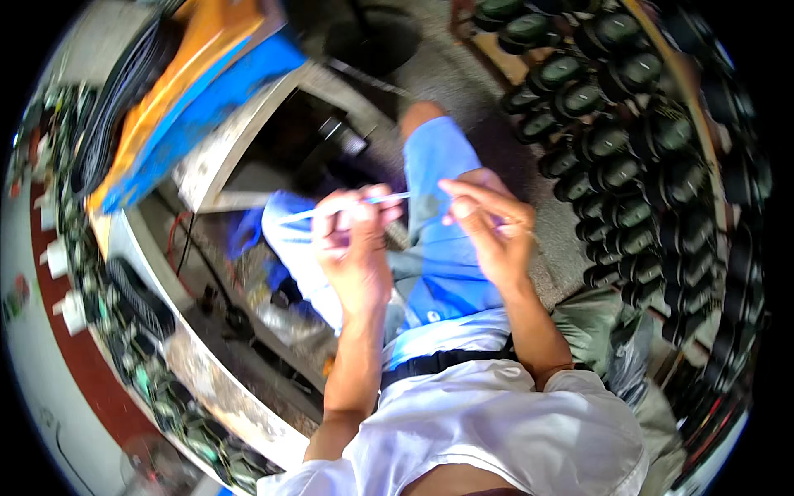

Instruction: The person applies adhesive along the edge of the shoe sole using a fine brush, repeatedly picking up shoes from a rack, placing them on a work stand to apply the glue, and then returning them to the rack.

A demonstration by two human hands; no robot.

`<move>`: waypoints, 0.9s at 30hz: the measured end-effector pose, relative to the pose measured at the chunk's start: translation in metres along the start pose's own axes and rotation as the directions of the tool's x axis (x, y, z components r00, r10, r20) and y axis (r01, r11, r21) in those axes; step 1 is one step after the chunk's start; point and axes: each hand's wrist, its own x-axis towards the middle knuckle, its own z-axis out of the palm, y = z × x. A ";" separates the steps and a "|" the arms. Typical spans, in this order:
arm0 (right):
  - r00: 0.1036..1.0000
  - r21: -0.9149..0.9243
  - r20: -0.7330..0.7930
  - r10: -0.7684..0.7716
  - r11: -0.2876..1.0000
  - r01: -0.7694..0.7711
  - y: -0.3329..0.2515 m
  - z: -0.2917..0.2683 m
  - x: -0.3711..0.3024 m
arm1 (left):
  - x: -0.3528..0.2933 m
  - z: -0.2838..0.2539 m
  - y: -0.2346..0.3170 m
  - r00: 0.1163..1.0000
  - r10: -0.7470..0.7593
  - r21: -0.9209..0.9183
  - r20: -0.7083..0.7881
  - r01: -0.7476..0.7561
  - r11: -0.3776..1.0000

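Observation:
My left hand [351, 227] is closed around a thin, pale, bluish-white stick [387, 198], held above my lap. One end of the stick points toward my right hand and the other sticks out on the left; blur hides its exact kind. My right hand [492, 219] is a short way to the right, apart from the stick. Its fingers are bent, with thumb and forefinger close together, and anything small between them is too blurred to make out. Beneath both hands are my blue shorts [451, 277].
Racks on the right hold several rows of dark green shoes [612, 174]. To the left, a worn workbench [211, 376] carries a dark shoe sole [136, 293]. A blue and orange box-like thing [203, 116] stands at the upper left. Grey-green sacks [591, 318] lie behind my right elbow.

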 end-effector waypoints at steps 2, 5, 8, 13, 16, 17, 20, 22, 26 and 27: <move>0.999 0.162 0.024 0.033 0.986 -0.037 0.007 0.005 0.003 | -0.005 0.004 -0.002 0.997 -0.067 -0.081 -0.037 0.064 0.995; 0.985 0.383 0.045 0.168 0.908 -0.172 0.012 0.011 0.007 | -0.006 0.006 -0.003 0.996 -0.047 -0.042 -0.074 0.044 0.998; 0.973 0.470 0.067 0.222 0.853 -0.227 0.018 0.010 0.009 | -0.007 0.009 -0.006 0.994 -0.061 -0.041 -0.090 0.058 0.998; 0.962 0.381 0.020 0.273 0.887 -0.260 0.015 0.006 0.009 | -0.003 0.013 -0.010 0.996 -0.087 -0.044 -0.031 0.085 0.995; 0.960 0.406 0.026 0.277 0.875 -0.264 0.019 0.005 0.011 | -0.002 0.014 -0.012 0.996 -0.089 -0.052 -0.012 0.088 0.995; 0.956 0.401 0.013 0.294 0.874 -0.274 0.019 0.006 0.011 | -0.002 0.014 -0.013 0.996 -0.087 -0.055 -0.011 0.086 0.995; 0.954 0.387 0.000 0.300 0.880 -0.277 0.020 0.005 0.010 | -0.004 0.013 -0.016 0.995 -0.072 -0.080 -0.063 0.067 0.995; 0.953 0.383 0.004 0.302 0.880 -0.280 0.020 0.005 0.009 | -0.005 0.013 -0.017 0.996 -0.078 -0.076 -0.046 0.075 0.994; 0.938 0.367 0.016 0.346 0.871 -0.327 0.019 0.005 0.010 | -0.006 0.011 -0.018 0.996 -0.076 -0.061 -0.037 0.073 0.995; 0.932 0.357 0.018 0.362 0.869 -0.344 0.019 0.005 0.009 | -0.006 0.011 -0.019 0.995 -0.084 -0.067 -0.048 0.080 0.995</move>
